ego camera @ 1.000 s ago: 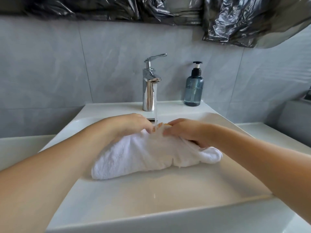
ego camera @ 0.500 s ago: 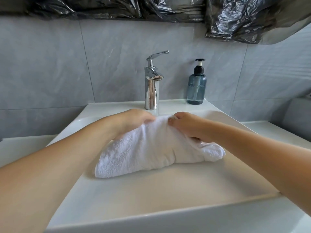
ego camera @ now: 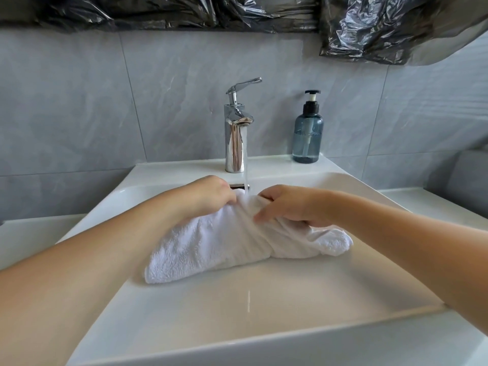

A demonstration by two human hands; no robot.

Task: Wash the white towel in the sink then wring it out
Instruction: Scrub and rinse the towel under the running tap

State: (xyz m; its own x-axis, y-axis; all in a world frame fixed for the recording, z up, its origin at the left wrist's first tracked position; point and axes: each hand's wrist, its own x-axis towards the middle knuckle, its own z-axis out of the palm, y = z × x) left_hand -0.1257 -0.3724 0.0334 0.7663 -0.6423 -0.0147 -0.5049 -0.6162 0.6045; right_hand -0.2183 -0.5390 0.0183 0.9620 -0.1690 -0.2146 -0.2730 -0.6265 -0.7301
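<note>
Head view, both hands (ego camera: pixel 211 196) (ego camera: pixel 287 204) gripping white towel (ego camera: pixel 211 247), sink (ego camera: pixel 264 307)

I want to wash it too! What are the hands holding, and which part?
Both hands, left and right, grip the white towel by its bunched top, under the running tap.

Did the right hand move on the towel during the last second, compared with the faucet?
Yes, slightly. The right hand slid toward the viewer and to the right, away from the faucet, gripping the towel.
</note>
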